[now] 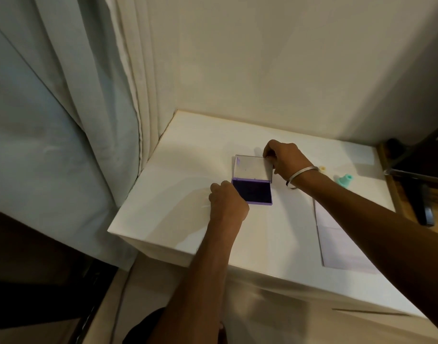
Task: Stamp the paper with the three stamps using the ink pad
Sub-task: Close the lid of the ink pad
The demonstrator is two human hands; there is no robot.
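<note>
A white bench [178, 170] stands in a corner between a pale curtain [64, 108] and a plain wall. On it the ink pad [252, 192] lies open, the left hand [226, 202] apparently steadying its base while the right hand [285, 160] grips the raised lid [252, 167]. The paper [337, 244] lies near right and a teal stamp [345, 180] far right, presumably awaiting inking.

A purple ink pad [252, 191] lies open on the white table [178, 184], its clear lid [252, 167] tipped back toward twelve o'clock. The left hand [226, 201] grips the pad's nine o'clock edge; the right hand [286, 160], bangle [302, 175] on its wrist, pinches the lid's far corner. At three o'clock stands a mint-green stamp [346, 181]; paper [337, 234] lies at five o'clock
</note>
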